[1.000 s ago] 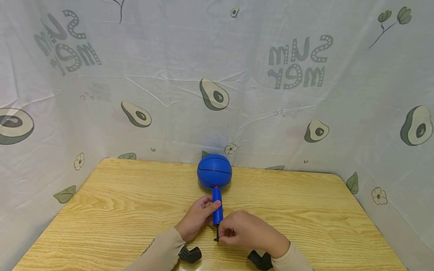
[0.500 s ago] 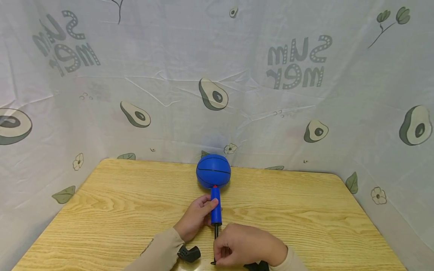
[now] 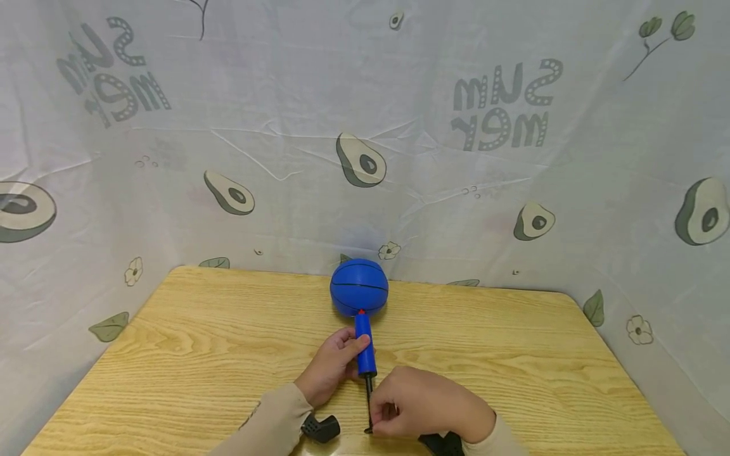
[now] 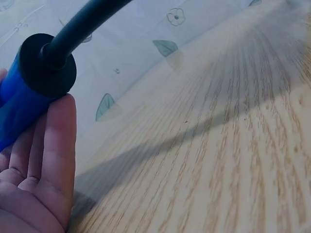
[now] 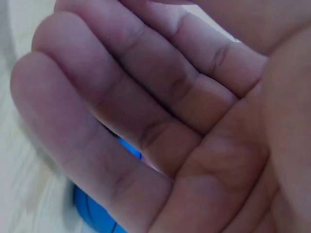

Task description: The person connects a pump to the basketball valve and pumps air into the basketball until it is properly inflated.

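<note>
A blue ball with black seam lines [image 3: 358, 285] sits near the back edge of the table. Against its near side points the red tip [image 3: 362, 311] of a blue hand pump [image 3: 366, 356]. My left hand [image 3: 331, 367] grips the pump's barrel, thumb on top. In the left wrist view its fingers support the barrel [image 4: 17, 102] from below, and the black plunger rod [image 4: 82, 29] sticks out of the end cap. With curled fingers my right hand [image 3: 428, 402] pinches the pump's black handle [image 3: 369, 431], mostly hidden behind the fingers, with part of the rod showing.
The wood-grain table [image 3: 228, 329] spreads to both sides. Behind it hangs a pale cloth printed with avocados [image 3: 285, 152]. A black wrist device [image 3: 321, 429] sits by the left cuff, another [image 3: 441, 443] by the right.
My right hand first drew the handle toward me, lengthening the exposed rod, then moved slightly back toward the barrel. The left hand and the ball stay nearly in place.
</note>
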The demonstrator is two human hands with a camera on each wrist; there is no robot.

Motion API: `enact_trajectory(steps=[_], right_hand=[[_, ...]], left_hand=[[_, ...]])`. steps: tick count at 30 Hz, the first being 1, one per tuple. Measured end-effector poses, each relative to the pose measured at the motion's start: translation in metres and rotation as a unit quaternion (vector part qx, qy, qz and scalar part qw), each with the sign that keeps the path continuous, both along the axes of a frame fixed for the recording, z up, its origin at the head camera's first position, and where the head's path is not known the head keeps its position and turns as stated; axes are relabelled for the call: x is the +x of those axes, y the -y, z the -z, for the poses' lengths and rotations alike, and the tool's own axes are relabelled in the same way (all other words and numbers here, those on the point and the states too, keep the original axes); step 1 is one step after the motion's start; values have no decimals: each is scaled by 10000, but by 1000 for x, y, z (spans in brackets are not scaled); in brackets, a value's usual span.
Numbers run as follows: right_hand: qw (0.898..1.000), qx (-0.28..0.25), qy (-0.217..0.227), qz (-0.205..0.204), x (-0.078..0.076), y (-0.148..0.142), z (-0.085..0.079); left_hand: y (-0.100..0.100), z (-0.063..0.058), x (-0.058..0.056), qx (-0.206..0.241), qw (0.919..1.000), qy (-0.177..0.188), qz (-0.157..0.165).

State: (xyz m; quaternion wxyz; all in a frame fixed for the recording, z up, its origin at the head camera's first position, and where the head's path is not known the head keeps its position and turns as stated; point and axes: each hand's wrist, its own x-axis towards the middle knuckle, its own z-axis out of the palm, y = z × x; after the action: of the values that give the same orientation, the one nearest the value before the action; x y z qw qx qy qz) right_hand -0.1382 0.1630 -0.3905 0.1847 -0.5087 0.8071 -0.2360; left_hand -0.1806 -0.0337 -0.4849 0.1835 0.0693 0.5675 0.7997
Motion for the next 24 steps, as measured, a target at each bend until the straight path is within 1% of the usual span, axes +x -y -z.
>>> enact_trajectory(steps=[5, 8, 13, 18, 24], right_hand=[[9977, 49, -183, 655, -7, -10, -5], [9957, -37, -375, 844, -10, -11, -2], [9929, -171, -638, 991, -12, -6, 6], [9932, -63, -655, 965, -8, 2, 7], [9956, 177, -702, 601, -3, 8, 7]], left_hand=[[-2, 0, 0, 43, 10000, 25, 70], [-2, 1, 1, -41, 9999, 0, 133], [-1, 2, 0, -115, 9998, 7, 152], [0, 2, 0, -167, 9997, -48, 164], [1, 2, -1, -127, 9998, -91, 117]])
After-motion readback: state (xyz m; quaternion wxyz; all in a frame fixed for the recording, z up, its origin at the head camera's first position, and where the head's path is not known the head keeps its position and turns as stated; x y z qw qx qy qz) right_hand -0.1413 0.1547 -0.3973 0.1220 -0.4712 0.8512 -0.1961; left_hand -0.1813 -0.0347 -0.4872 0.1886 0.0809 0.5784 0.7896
